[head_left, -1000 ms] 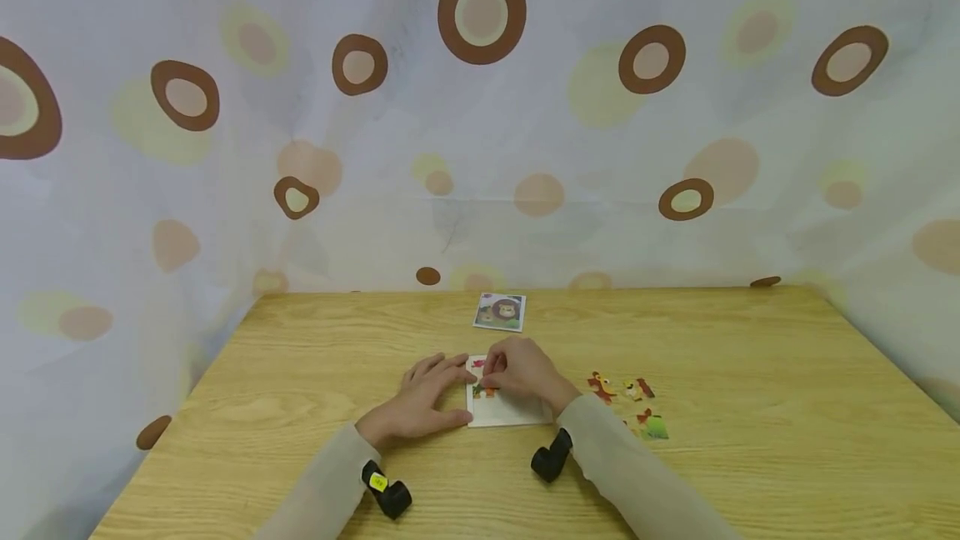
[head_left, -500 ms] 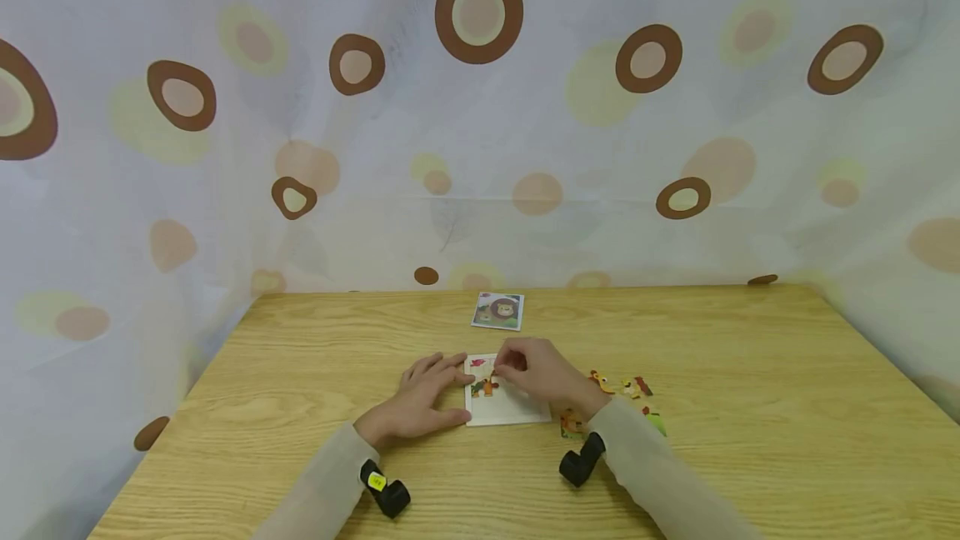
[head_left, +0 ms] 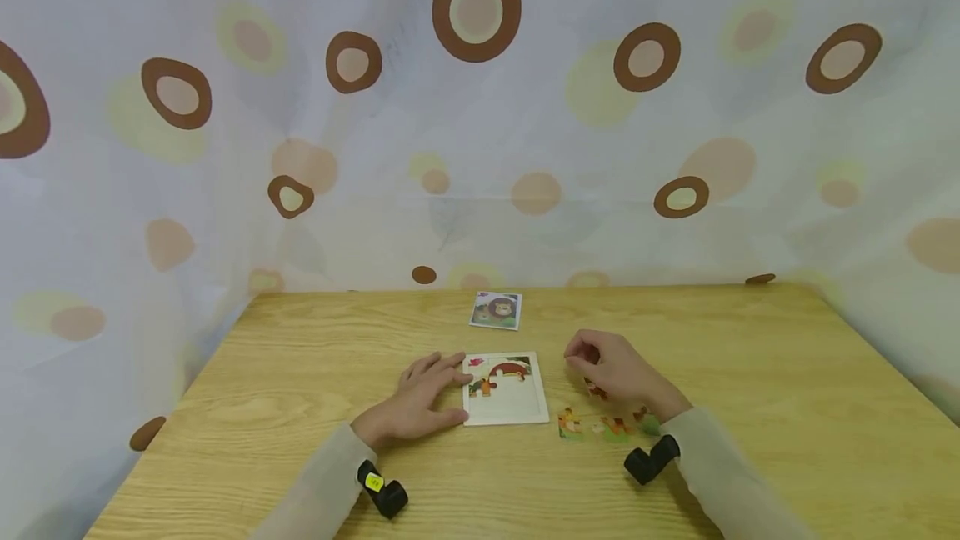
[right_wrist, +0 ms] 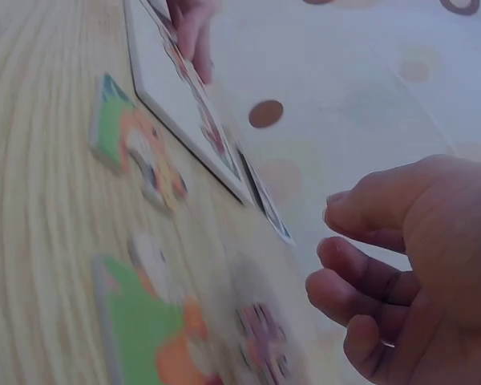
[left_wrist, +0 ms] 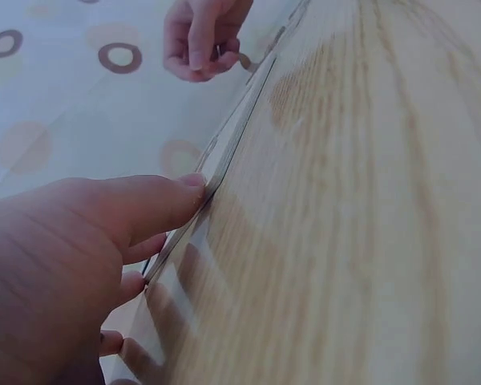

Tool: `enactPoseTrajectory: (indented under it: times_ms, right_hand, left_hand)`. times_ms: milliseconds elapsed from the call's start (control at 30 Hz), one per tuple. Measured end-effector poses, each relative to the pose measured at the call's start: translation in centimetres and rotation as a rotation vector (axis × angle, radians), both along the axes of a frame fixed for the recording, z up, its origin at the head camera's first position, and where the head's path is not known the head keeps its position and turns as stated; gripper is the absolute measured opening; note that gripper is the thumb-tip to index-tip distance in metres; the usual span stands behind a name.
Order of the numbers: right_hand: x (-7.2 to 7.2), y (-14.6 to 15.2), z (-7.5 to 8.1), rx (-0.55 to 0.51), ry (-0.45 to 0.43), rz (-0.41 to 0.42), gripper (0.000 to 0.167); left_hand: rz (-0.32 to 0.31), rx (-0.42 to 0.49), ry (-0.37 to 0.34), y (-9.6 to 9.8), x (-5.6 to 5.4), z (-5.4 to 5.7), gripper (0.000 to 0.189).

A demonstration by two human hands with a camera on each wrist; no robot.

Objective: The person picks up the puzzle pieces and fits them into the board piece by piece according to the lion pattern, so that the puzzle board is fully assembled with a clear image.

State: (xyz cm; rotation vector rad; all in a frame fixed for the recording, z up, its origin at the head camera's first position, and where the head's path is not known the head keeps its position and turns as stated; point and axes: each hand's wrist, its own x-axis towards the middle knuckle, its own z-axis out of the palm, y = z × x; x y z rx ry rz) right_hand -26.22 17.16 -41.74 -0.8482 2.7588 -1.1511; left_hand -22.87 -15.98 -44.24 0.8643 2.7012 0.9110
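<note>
Puzzle (head_left: 513,402) is vacated by right hand (head_left: 621,367), loosely curled, empty; pieces (head_left: 570,425) remain unplaced; left hand (head_left: 412,408) spread alongside.

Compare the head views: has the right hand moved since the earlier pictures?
Yes. The right hand has moved rightward: earlier it was over the white puzzle board; now it is beyond the board's right edge.

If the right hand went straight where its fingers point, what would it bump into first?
Probably the white puzzle tray, near its far right corner. The right hand looks raised, though, so it might pass over instead; its exact height is unclear.
</note>
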Motion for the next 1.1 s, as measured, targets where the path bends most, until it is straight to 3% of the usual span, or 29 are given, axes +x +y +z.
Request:
enactPoseTrajectory:
  times_ms: [167,333,433,667,933,1100]
  right_hand:
    - [0.1,2.1,0.2,0.037,-0.003,-0.013,0.008]
    - [0.5,3.9,0.4,0.082,-0.028,0.032,0.015]
    - [0.6,4.2,0.4,0.137,-0.010,0.058,0.021]
    - [0.3,4.3,0.0,0.209,-0.024,0.025,0.025]
    - [-0.1,4.1,0.0,0.139,-0.114,0.017,0.024]
    - [-0.3,3.9,-0.4,0.095,-0.104,0.025,0.022]
  left_hand:
    - [0.009,0.007,-0.001,-0.2,0.2,0.1,0.049]
    - [-0.012,0.004,0.005,0.0,0.2,0.2,0.050]
    - [-0.007,-0.005,0.024,0.2,0.1,0.2,0.051]
    - [-0.006,-0.012,0.031,0.5,-0.1,0.2,0.051]
    - [-0.010,-0.005,0.026,0.5,0.0,0.5,0.051]
    - [-0.004,-0.012,0.025,0.4,0.2,0.3,0.051]
